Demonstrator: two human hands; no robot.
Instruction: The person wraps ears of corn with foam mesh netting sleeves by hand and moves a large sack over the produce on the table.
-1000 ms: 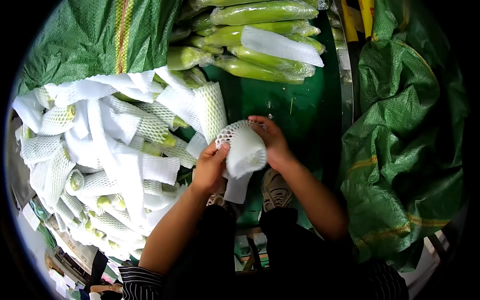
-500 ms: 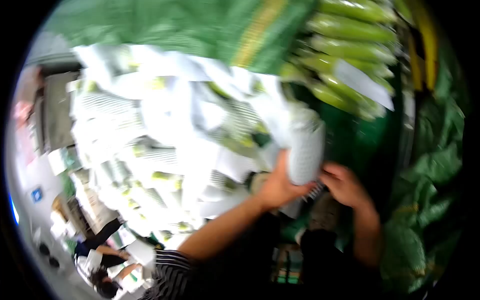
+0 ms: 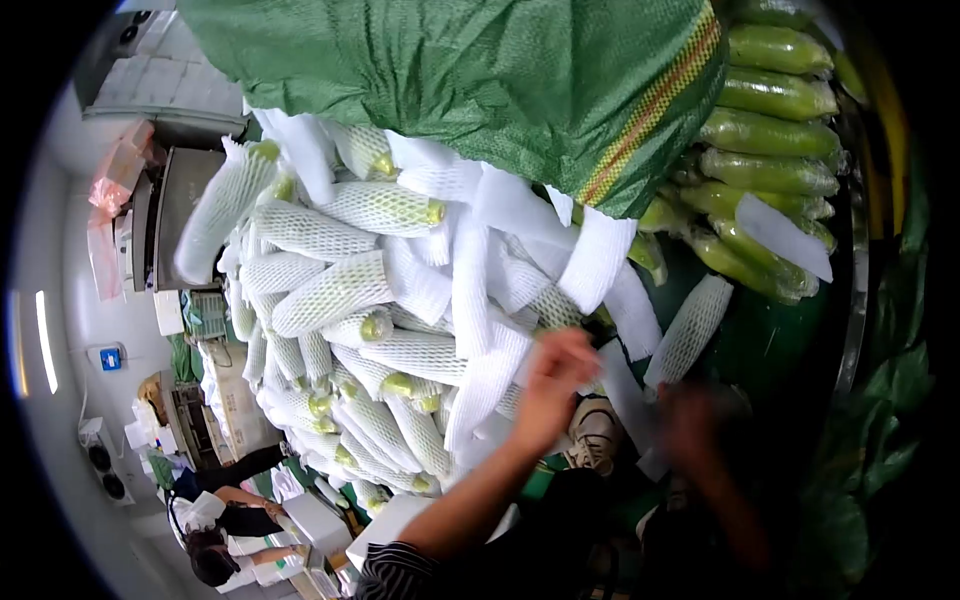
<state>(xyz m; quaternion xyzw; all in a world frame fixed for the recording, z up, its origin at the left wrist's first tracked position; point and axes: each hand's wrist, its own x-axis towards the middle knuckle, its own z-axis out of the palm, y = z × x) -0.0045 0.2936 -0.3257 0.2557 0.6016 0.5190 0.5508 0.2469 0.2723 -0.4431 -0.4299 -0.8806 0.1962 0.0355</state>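
My left hand (image 3: 556, 380) is raised at the right edge of a heap of sleeved vegetables (image 3: 335, 290), its fingers loosely apart and nothing visible in them. A long green vegetable in a white foam net sleeve (image 3: 692, 328) lies slanted on the dark green surface (image 3: 765, 345), between my two hands. Near its lower end my right hand (image 3: 690, 425) is smeared by motion, so its fingers cannot be made out. A flat white foam sleeve (image 3: 628, 395) lies between the hands. Another loose foam sleeve (image 3: 598, 258) sits just above my left hand.
A green woven sack (image 3: 460, 85) covers the top of the heap. Film-wrapped green vegetables (image 3: 770, 135) are stacked at upper right, with a white sleeve (image 3: 785, 235) on them. A metal edge (image 3: 857, 300) runs along the right. A co-worker (image 3: 225, 520) is at lower left.
My left hand has let go of the sleeved vegetable, which now lies on the green surface. My right hand has moved slightly down. The view has shifted, with the heap and sack showing sharper.
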